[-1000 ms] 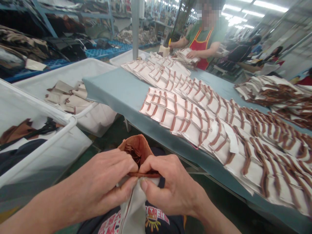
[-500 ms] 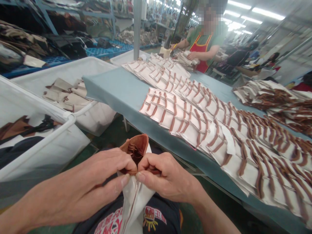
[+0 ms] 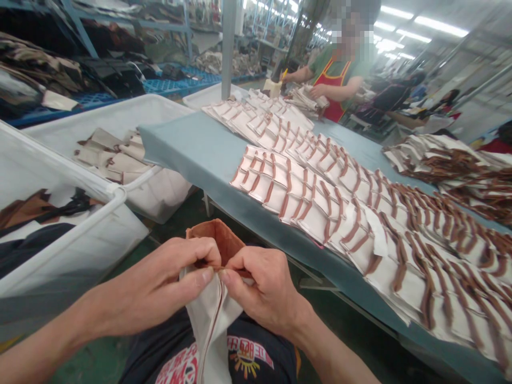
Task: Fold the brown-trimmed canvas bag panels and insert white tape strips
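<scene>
Over my lap I hold a white fabric pouch (image 3: 208, 319) with a brown band along its mouth. My left hand (image 3: 160, 285) pinches the left side of the brown rim, fingers closed on it. My right hand (image 3: 262, 290) pinches the right side, thumb against the left thumb. The brown rim stands up between the two hands and the white body hangs down over my printed dark shirt. Overlapping rows of similar white-and-brown pouches (image 3: 320, 197) lie on the blue-grey table (image 3: 192, 149) ahead and to the right.
Two white fabric bins (image 3: 80, 234) stand to my left, the farther one holding loose pouches. A heap of pouches (image 3: 452, 160) lies at the far right. A person in a red apron (image 3: 334, 80) handles pouches at the table's far end. Shelves of materials line the back left.
My hands have drawn slightly left and closer together on the rim. The brown mouth, puckered open before, now stands flatter and more closed.
</scene>
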Demonstrator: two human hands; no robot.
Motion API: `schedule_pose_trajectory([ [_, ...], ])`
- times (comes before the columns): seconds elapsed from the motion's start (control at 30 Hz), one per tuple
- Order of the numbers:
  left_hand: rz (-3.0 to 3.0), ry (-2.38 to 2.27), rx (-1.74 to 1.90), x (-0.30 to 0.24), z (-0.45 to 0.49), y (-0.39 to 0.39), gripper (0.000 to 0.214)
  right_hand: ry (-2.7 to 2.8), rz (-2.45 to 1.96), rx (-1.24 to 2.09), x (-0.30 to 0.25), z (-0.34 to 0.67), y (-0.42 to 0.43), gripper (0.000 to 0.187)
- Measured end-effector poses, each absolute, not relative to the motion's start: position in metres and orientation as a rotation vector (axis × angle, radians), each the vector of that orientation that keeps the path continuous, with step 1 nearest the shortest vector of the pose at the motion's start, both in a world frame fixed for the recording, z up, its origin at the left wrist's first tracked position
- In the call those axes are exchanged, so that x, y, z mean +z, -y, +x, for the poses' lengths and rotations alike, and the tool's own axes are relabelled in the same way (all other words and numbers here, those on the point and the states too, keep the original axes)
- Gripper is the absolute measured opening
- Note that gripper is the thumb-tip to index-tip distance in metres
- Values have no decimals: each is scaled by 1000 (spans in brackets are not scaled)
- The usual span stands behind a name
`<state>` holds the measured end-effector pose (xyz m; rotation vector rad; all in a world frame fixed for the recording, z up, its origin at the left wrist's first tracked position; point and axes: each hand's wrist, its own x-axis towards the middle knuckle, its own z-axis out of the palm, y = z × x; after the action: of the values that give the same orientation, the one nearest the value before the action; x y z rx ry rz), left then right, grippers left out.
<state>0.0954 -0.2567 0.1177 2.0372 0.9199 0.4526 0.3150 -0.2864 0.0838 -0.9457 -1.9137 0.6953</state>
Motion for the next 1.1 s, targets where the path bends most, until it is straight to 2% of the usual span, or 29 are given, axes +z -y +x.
schedule_pose_trajectory([
  [0.23,1988,-798,472,112,90,252,29,1923,-953,1163,96,329,284,22],
  [0.47,2072,-755,383,111,91,253,40,2030,-1001,1075,112,333,283,18],
  [0.7,2096,-793,397,115,92,251,42,1960,-1039,1214,107,338,277,19],
  [0.87,2027,-891,332,121,96,250,31,1984,-1044,1138,96,343,274,4],
  [0.93,2007,-959,297,122,100,248,25,1934,-1043,1146,92,344,273,10],
  [1.03,2033,-987,287,119,105,246,27,1796,-985,1217,87,342,268,14],
  [1.1,2062,-1000,415,113,107,245,28,1731,-946,1221,85,339,264,18],
])
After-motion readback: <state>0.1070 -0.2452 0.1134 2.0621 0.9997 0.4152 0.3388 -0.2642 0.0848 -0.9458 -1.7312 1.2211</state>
